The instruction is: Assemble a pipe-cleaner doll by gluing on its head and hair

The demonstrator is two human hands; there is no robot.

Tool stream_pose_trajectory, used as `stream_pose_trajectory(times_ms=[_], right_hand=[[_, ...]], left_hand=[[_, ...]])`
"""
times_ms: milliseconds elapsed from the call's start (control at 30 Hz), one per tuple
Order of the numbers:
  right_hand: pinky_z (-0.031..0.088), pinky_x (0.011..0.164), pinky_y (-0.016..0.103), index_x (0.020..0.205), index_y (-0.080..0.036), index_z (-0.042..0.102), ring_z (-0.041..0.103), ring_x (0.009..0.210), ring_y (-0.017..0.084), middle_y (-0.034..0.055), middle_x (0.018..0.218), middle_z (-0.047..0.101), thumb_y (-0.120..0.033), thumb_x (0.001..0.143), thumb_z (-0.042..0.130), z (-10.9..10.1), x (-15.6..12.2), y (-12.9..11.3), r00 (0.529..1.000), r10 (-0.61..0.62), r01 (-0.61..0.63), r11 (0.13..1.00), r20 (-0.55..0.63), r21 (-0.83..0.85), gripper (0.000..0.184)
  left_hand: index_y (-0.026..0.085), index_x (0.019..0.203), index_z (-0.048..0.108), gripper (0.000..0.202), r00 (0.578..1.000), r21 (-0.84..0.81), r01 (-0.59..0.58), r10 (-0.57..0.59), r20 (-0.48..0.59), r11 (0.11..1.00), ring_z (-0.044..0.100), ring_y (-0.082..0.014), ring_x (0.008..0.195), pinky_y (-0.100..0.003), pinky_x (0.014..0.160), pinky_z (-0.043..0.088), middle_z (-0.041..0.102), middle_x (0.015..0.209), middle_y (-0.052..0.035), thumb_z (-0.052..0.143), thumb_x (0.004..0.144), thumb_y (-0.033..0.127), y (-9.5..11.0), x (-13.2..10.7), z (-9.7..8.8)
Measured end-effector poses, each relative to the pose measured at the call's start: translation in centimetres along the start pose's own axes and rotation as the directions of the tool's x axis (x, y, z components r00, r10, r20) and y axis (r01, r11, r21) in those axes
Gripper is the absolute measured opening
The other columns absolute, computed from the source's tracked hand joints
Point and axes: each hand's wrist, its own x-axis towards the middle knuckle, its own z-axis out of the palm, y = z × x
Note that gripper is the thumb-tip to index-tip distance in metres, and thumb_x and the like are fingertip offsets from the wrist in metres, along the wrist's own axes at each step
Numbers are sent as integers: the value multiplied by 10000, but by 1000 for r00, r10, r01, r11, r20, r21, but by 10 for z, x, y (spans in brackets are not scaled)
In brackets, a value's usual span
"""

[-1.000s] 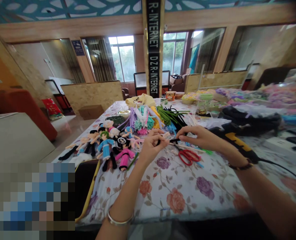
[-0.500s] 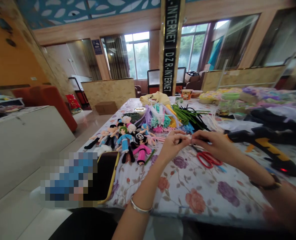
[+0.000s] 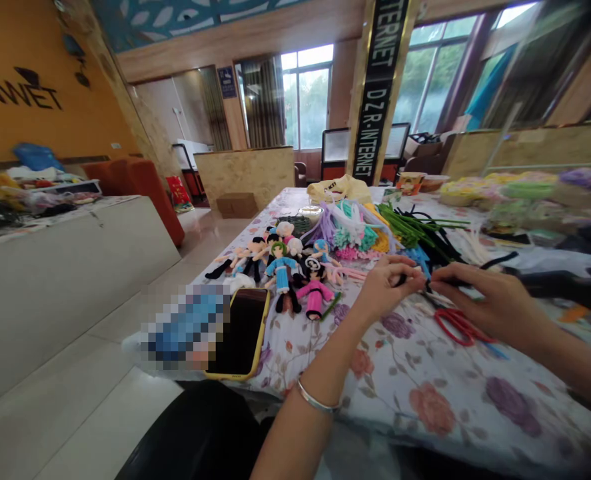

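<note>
My left hand (image 3: 388, 290) is closed in a pinch on a small black and pale piece, mostly hidden by the fingers. Close beside it, my right hand (image 3: 490, 297) pinches a black pipe cleaner (image 3: 501, 259), whose end sticks out beyond the knuckles. The fingertips of both hands nearly meet above the flowered cloth. Just below the right fingers lie scissors with red handles (image 3: 458, 328). To the left sit several small pipe-cleaner dolls, among them one in blue with green hair (image 3: 281, 270) and one in pink (image 3: 315, 293).
Bundles of coloured pipe cleaners (image 3: 350, 230) and green ones (image 3: 410, 225) lie behind my hands. A yellow-cased phone (image 3: 240, 333) rests at the table's left edge. At right is a black and orange glue gun (image 3: 555, 283). Pastel fuzzy items (image 3: 530, 190) are heaped at the far right.
The view has swung left, so the table and hands appear further right. A black pipe cleaner end now shows above my right hand. Both hands stay pinched close together.
</note>
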Motion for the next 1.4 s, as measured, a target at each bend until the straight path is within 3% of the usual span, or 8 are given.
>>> stream_pose_trajectory(times_ms=[333,467,533,600,733,1000,1167,1400], right_hand=[[442,560,273,823,-222,557,617,595,169,27,730,653,-326,873,501,-2,2,-1,998,-62,62,998,-26,7,128],[445,584,288,844,-230,562,614,636,184,39,770,646,-324,866,514,-3,3,2,994,-39,38,999,-107,-10,108],[441,591,278,853,-219,562,604,644,172,37,776,635,-309,867,517,-5,4,1,992,-28,28,1000,-123,-4,101],[436,597,267,875,-206,565,594,653,158,36,784,624,-278,871,513,-6,4,0,992,-15,16,1000,-127,8,88],[442,618,258,914,-195,571,590,693,153,37,804,614,-245,870,515,-7,5,-4,988,-1,10,999,-156,51,87],[472,634,264,914,-223,587,611,728,155,26,822,640,-213,858,544,-2,7,-7,974,2,20,995,-228,94,71],[483,663,270,879,-219,579,617,761,156,31,827,646,-190,843,567,1,7,-8,948,-19,42,997,-318,65,47],[493,651,262,860,-217,591,624,738,150,38,814,652,-186,845,557,1,8,-12,927,-55,71,997,-370,31,48]], left_hand=[[156,690,647,283,1000,-129,11,-14,-27,992,488,-170,938,-311,903,354,521,946,-54,703,645,429,-4,1,2],[174,866,647,304,988,-272,154,-141,64,950,503,-137,840,-290,829,389,550,870,-26,700,663,394,6,-1,2],[204,998,620,479,967,-366,250,-211,144,896,512,-123,795,-272,787,407,560,860,-8,785,559,305,11,-2,2],[234,1050,608,602,955,-435,290,-233,181,852,530,-131,836,-258,774,418,578,950,-16,819,486,219,13,-1,1],[260,1084,609,564,964,-487,265,-225,140,832,548,-153,921,-279,812,435,587,1066,-32,784,551,206,11,1,1],[265,1165,584,563,974,-469,224,-208,87,854,568,-184,986,-352,881,443,570,1205,-58,754,628,265,7,4,2],[249,1103,634,542,974,-290,191,-218,-63,938,581,-165,927,-303,832,451,632,1110,-52,778,582,285,10,6,2],[219,1083,650,552,969,-173,175,-200,-143,969,571,-113,711,-232,651,466,672,918,-37,788,557,317,11,5,6]])
